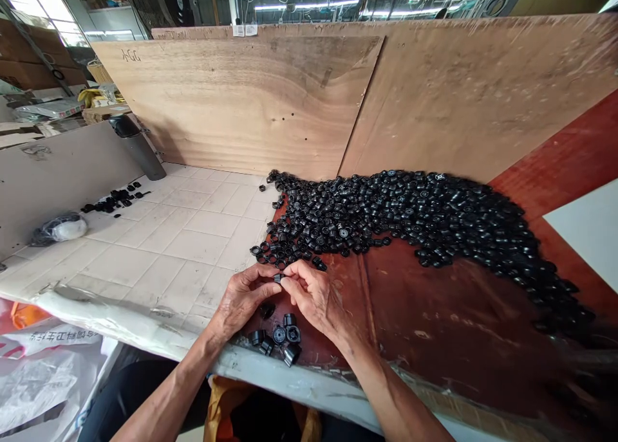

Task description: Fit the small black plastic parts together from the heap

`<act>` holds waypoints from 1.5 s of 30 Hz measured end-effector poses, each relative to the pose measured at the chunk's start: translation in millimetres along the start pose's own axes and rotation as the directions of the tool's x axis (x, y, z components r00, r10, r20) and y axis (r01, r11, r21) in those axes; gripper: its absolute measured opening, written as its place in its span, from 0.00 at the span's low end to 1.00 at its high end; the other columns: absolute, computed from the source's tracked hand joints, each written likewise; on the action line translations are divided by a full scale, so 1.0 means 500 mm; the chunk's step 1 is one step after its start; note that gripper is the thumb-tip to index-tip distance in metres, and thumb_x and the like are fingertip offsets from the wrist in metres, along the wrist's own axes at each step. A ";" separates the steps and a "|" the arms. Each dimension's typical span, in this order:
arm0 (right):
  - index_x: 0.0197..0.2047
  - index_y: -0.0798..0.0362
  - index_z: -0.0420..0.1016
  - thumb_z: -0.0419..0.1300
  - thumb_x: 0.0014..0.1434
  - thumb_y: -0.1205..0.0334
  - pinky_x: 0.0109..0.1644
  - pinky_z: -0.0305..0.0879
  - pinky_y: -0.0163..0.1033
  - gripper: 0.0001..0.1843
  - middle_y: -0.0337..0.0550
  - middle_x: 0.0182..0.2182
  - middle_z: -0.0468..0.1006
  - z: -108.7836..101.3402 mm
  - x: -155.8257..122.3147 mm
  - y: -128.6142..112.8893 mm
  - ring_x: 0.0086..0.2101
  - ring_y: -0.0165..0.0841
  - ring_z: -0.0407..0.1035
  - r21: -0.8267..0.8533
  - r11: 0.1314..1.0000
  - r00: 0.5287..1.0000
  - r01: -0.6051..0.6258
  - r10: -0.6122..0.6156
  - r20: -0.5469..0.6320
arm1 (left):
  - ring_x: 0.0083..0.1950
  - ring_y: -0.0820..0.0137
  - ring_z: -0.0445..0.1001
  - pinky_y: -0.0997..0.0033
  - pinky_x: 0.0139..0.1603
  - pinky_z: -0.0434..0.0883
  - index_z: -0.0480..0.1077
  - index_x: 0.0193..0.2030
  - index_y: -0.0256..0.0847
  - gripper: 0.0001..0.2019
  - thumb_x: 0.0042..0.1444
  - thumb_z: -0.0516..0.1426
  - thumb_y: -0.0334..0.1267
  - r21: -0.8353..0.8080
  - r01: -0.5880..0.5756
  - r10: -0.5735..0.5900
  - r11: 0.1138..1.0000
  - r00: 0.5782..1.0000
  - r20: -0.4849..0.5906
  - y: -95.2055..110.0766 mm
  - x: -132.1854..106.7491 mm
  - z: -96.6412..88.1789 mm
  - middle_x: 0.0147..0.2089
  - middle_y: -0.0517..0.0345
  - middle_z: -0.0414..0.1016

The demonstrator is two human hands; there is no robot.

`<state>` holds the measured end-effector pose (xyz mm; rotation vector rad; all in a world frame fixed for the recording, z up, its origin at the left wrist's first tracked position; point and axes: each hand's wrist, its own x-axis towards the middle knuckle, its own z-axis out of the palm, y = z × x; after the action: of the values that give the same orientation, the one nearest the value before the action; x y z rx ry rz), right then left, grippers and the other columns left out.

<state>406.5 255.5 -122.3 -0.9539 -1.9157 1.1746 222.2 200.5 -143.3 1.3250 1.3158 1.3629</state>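
Note:
A small black plastic cap (278, 278) is pinched between my two hands over the front part of the table. My left hand (244, 295) grips it from the left with thumb and forefinger. From the other side, the fingertips of my right hand (311, 295) close on it too, covering much of it. Just below my hands lies a loose group of black caps (279, 334), some on their sides and some showing a round end. Beyond my fingers spreads a large heap of similar black caps (386, 204).
Plywood boards (251, 101) wall off the back. On the left, pale tiles (168, 236) carry a dark bottle (140, 149), scattered black pieces (113, 201) and a plastic bag (58, 228). An open yellow-brown bag (219, 406) hangs below the front edge.

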 end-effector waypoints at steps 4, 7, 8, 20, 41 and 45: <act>0.36 0.50 0.73 0.57 0.68 0.54 0.30 0.65 0.34 0.12 0.34 0.21 0.75 0.001 0.000 0.002 0.22 0.31 0.70 -0.001 0.991 0.991 -0.132 0.132 0.010 | 0.51 0.61 0.82 0.59 0.57 0.79 0.81 0.43 0.43 0.10 0.58 0.69 0.44 0.093 -0.116 0.117 0.989 0.993 0.000 0.000 0.000 -0.001 0.47 0.52 0.85; 0.42 0.49 0.76 0.60 0.65 0.57 0.38 0.69 0.36 0.06 0.40 0.32 0.80 -0.001 -0.002 -0.002 0.31 0.34 0.74 -0.040 0.995 0.995 0.088 -0.090 -0.049 | 0.44 0.63 0.83 0.63 0.47 0.81 0.80 0.47 0.42 0.13 0.58 0.68 0.46 -0.037 0.067 -0.067 0.997 0.998 0.016 0.004 -0.001 -0.003 0.46 0.53 0.85; 0.42 0.49 0.76 0.60 0.65 0.58 0.39 0.69 0.36 0.06 0.40 0.33 0.81 -0.001 -0.003 -0.003 0.32 0.34 0.74 -0.045 0.991 0.990 0.129 -0.131 -0.049 | 0.43 0.63 0.83 0.63 0.46 0.82 0.80 0.47 0.42 0.14 0.58 0.69 0.46 -0.058 0.089 -0.088 0.994 0.996 0.023 0.005 -0.001 -0.004 0.46 0.53 0.85; 0.41 0.49 0.76 0.59 0.66 0.56 0.35 0.67 0.36 0.08 0.37 0.27 0.77 0.006 -0.007 -0.011 0.29 0.34 0.72 -0.006 0.997 0.996 0.074 -0.074 -0.052 | 0.45 0.63 0.83 0.63 0.48 0.81 0.80 0.45 0.41 0.14 0.56 0.70 0.43 -0.163 0.119 -0.112 0.979 0.992 0.051 0.013 -0.006 -0.005 0.48 0.53 0.85; 0.43 0.51 0.74 0.64 0.53 0.72 0.43 0.69 0.41 0.14 0.47 0.42 0.77 -0.020 0.011 0.062 0.40 0.40 0.73 -0.415 0.908 0.970 -0.048 -0.057 -0.237 | 0.31 0.69 0.71 0.69 0.35 0.68 0.78 0.43 0.42 0.12 0.66 0.58 0.46 0.627 -0.015 0.002 0.779 1.000 0.022 -0.008 0.025 -0.006 0.31 0.62 0.73; 0.47 0.51 0.73 0.63 0.56 0.75 0.44 0.70 0.42 0.16 0.47 0.42 0.75 -0.004 0.016 0.088 0.41 0.41 0.73 -0.449 0.894 0.963 0.010 -0.128 -0.235 | 0.41 0.66 0.76 0.65 0.46 0.73 0.74 0.62 0.49 0.20 0.64 0.61 0.36 0.720 -0.123 0.081 0.683 0.992 0.092 -0.031 0.039 -0.001 0.43 0.58 0.75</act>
<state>414.3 277.4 -160.7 -1.1979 -2.0168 0.5359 217.5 221.6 -155.4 1.9664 1.8720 0.8580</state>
